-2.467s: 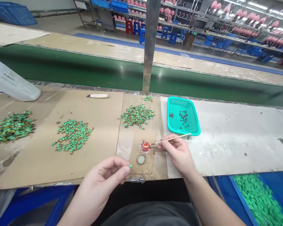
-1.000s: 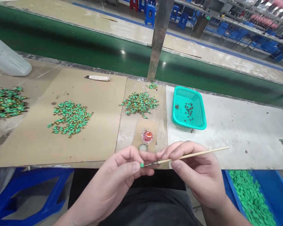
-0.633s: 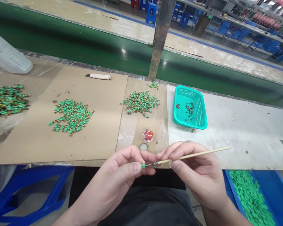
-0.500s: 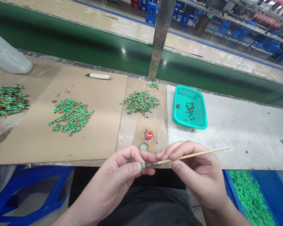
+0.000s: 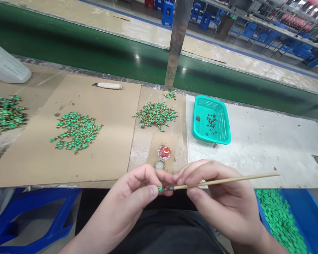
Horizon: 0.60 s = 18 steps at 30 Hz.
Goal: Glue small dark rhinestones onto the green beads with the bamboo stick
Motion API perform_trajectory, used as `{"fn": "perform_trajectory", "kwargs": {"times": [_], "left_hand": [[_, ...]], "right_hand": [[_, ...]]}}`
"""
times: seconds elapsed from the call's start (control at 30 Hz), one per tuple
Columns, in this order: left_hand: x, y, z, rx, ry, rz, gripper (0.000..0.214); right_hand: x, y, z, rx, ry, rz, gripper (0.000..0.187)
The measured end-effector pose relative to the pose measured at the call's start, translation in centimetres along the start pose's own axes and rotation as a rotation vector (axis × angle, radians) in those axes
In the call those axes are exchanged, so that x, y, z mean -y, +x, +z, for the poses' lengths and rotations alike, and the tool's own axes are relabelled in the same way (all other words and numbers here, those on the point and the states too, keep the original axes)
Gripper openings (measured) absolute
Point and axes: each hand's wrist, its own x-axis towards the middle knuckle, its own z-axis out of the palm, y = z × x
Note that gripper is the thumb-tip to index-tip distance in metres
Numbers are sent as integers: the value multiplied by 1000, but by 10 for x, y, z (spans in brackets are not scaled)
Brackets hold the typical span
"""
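Between the thumb and fingers of my left hand (image 5: 135, 197) is a tiny green piece (image 5: 160, 189), too small to make out in detail. My right hand (image 5: 217, 197) pinches a thin paintbrush (image 5: 228, 180) with a pale wooden handle. The brush's tip points left and is at or very near the green piece; contact cannot be told. Just beyond my fingers lie a cap of red paint (image 5: 165, 152) and a bottle cap (image 5: 159, 164) with pale contents. Farther off is a pile of small green and gold pieces (image 5: 156, 115).
More green and gold pieces lie in a heap (image 5: 76, 130) on cardboard and in another pile (image 5: 6, 113) at far left. A wrapped-handle knife (image 5: 109, 85) is at the back. A teal basket (image 5: 225, 135) holds small dark pieces. Right below, a blue bin (image 5: 311, 215) contains green discs.
The brush handle now lies flatter, and its rear end reaches farther right. My right hand has tilted slightly with it. The left hand keeps its hold on the green piece.
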Motion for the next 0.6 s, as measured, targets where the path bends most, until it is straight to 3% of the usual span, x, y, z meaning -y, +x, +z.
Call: {"fn": "perform_trajectory", "kwargs": {"times": [0.6], "left_hand": [[0,-1,-1,53,-1,32,21]], "right_hand": [[2,4,-1,-2,-48,-61,29]]}}
